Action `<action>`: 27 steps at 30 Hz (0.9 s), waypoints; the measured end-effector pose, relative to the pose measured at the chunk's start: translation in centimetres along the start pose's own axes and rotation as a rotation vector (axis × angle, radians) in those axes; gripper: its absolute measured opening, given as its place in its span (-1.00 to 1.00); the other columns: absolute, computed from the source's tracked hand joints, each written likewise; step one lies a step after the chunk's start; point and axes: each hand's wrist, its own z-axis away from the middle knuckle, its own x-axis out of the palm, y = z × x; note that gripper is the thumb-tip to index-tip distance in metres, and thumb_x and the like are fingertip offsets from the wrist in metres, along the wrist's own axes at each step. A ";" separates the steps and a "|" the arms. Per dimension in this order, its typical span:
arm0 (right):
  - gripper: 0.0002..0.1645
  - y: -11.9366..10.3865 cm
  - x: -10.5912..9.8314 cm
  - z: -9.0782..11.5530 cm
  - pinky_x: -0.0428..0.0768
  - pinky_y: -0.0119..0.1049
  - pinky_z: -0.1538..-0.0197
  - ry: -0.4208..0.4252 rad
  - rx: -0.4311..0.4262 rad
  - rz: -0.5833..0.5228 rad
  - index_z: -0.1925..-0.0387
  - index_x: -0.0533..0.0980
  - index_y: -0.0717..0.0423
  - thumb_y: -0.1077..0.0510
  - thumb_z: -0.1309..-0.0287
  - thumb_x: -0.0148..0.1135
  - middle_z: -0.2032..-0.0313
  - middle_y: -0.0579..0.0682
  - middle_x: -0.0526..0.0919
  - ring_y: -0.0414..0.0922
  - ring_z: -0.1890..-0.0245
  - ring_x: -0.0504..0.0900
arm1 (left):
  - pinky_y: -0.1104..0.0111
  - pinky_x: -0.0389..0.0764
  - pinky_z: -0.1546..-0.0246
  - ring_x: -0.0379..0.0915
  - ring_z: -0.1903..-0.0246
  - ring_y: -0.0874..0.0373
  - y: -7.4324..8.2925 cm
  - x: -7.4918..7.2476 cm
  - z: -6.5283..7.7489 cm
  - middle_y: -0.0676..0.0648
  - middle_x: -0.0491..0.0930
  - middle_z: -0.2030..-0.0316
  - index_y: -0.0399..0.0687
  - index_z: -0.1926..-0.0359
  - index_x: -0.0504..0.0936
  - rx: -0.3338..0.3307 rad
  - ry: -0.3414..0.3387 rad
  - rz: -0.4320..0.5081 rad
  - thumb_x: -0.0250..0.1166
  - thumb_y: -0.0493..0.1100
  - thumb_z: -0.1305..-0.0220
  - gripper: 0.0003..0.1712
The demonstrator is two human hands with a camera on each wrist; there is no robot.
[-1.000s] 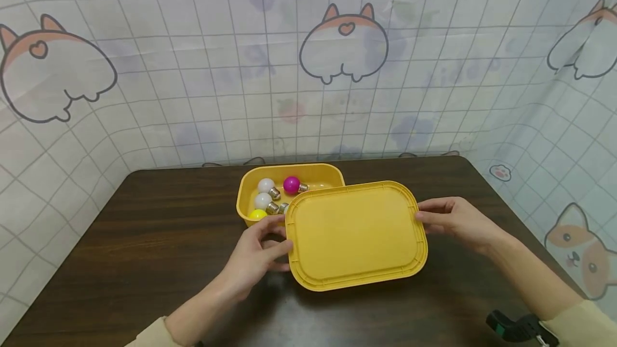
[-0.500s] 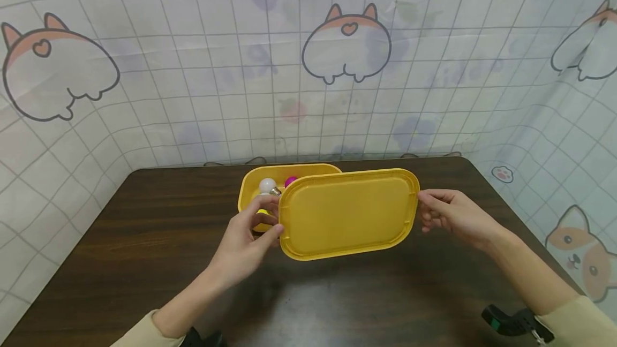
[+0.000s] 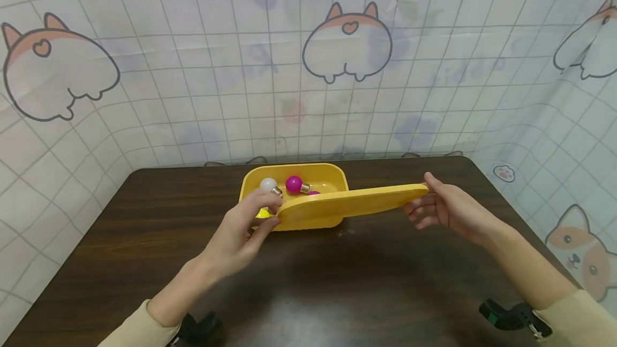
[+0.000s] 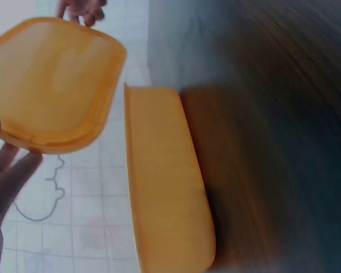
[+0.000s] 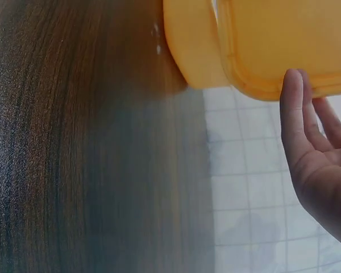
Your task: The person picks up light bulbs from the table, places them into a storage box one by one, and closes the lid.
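Note:
A yellow lid [image 3: 352, 203] is held up between both hands, tilted nearly edge-on in the head view. My left hand [image 3: 228, 237] pinches its left end between thumb and fingers. At the other end my right hand [image 3: 450, 210] holds the edge, thumb above and fingers below. Behind and under the lid stands an open yellow box [image 3: 335, 170] with light bulbs in it: a white bulb [image 3: 268, 184], a magenta bulb [image 3: 293, 184] and a yellow bulb [image 3: 263, 213] show. Part of another magenta one peeks over the lid; the lid and left hand hide the rest.
The dark wooden table [image 3: 144, 240] carries the box near its back edge. A patterned cloth [image 3: 217, 68] hangs behind the table and along both sides. Black wrist devices, such as the right strap [image 3: 513, 316], sit at the sleeves.
The lid was raised and tipped from showing its broad face to nearly edge-on, closer over the box. Both hands kept hold and shifted with it; the right thumb now points upward.

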 end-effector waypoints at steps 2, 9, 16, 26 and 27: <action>-0.31 -0.2 0.0 0.0 0.75 -0.05 0.08 -0.010 -0.004 0.016 -0.14 0.44 0.38 -0.17 -0.67 -0.31 0.09 0.30 0.68 0.06 0.14 0.73 | 0.37 0.73 0.14 0.56 0.13 0.08 -0.3 -0.2 -0.1 -0.09 0.53 0.06 -0.18 -0.11 0.54 0.068 -0.019 -0.057 0.35 -0.41 -0.30 -0.62; -0.55 -0.6 -0.3 -0.3 0.74 -0.09 0.02 -0.039 -0.025 0.022 -0.27 0.46 0.30 0.06 -0.65 -0.08 -0.03 0.19 0.60 0.02 0.11 0.73 | 0.32 0.74 0.20 0.58 0.10 0.05 -2.1 -1.1 -0.7 -0.08 0.55 0.09 -0.07 -0.03 0.61 0.395 -0.069 -0.360 0.09 -0.11 -0.61 -0.78; -0.54 0.3 -0.5 -0.2 0.74 -0.17 0.04 -0.077 -0.047 -0.092 -0.40 0.31 0.28 0.33 -0.56 0.00 -0.05 0.10 0.70 -0.02 0.10 0.77 | 0.39 0.68 0.47 0.51 0.10 0.04 -3.8 -1.6 -1.0 -0.14 0.54 0.10 -0.05 -0.05 0.64 0.664 -0.122 -0.466 0.06 -0.32 -0.59 -0.76; -0.32 1.0 0.2 -1.5 0.70 -0.13 -0.04 -0.088 -0.058 -0.193 -0.51 0.02 0.51 0.38 -0.52 0.01 -0.14 0.07 0.66 -0.03 0.00 0.74 | 0.27 0.69 0.43 0.53 0.09 0.01 -5.2 -1.7 -0.2 -0.17 0.55 0.10 -0.06 0.07 0.68 0.602 -0.094 -0.468 0.05 -0.40 -0.54 -0.71; -0.31 1.1 0.3 -1.7 0.70 -0.13 -0.03 -0.091 -0.061 -0.202 -0.51 0.00 0.51 0.39 -0.52 0.01 -0.14 0.06 0.66 -0.03 -0.01 0.73 | 0.26 0.71 0.39 0.53 0.09 0.01 -5.4 -1.7 -0.1 -0.18 0.55 0.10 -0.07 0.10 0.70 0.577 -0.071 -0.458 0.05 -0.39 -0.55 -0.71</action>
